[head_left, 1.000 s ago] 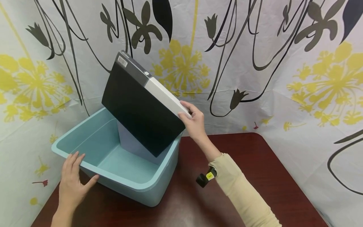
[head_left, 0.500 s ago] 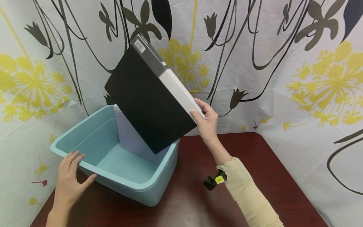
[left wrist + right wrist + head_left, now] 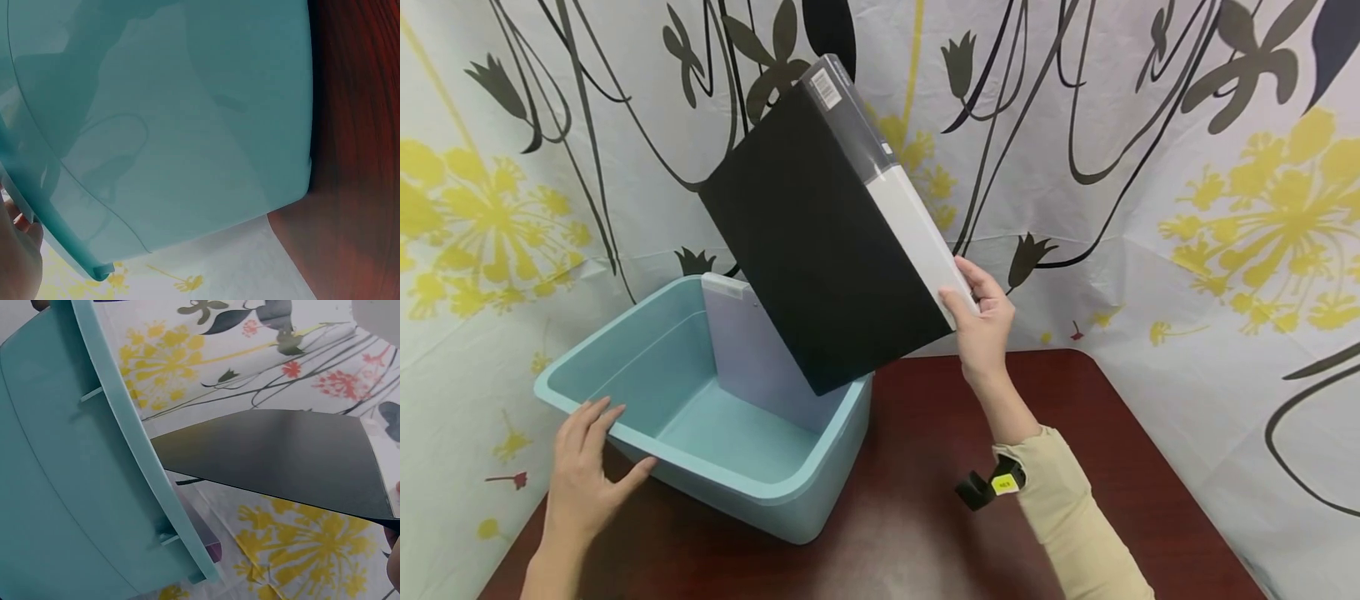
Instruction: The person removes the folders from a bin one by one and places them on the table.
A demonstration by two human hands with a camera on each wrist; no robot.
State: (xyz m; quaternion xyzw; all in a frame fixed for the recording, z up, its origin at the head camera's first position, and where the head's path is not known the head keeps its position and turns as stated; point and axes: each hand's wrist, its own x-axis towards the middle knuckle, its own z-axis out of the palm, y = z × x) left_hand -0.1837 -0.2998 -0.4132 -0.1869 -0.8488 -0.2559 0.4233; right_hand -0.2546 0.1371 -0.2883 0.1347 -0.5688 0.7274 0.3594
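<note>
My right hand [image 3: 987, 333] grips a black binder [image 3: 827, 233] by the lower end of its white-and-grey spine, thumb on the near side. The binder is tilted in the air, its lowest corner overlapping the opening of a light-blue plastic bin [image 3: 775, 487] in the head view. In the right wrist view the black cover [image 3: 287, 462] extends toward the bin's rim. My left hand [image 3: 580, 475] rests its fingers on the bin's near-left rim, thumb spread apart against the outer side. A pale purple folder [image 3: 752, 350] stands inside the bin, leaning at its far side, partly behind the binder.
The bin stands on a dark red-brown table [image 3: 1075, 467], toward the left. A white cloth [image 3: 1150, 167] with yellow and grey plant prints hangs behind and around the table. A small black wrist camera [image 3: 988, 487] hangs below my right wrist.
My right hand has moved right, lifting the binder up and steeper, away from the bin. More of the purple folder shows. The left hand stays at the rim, nearly unmoved.
</note>
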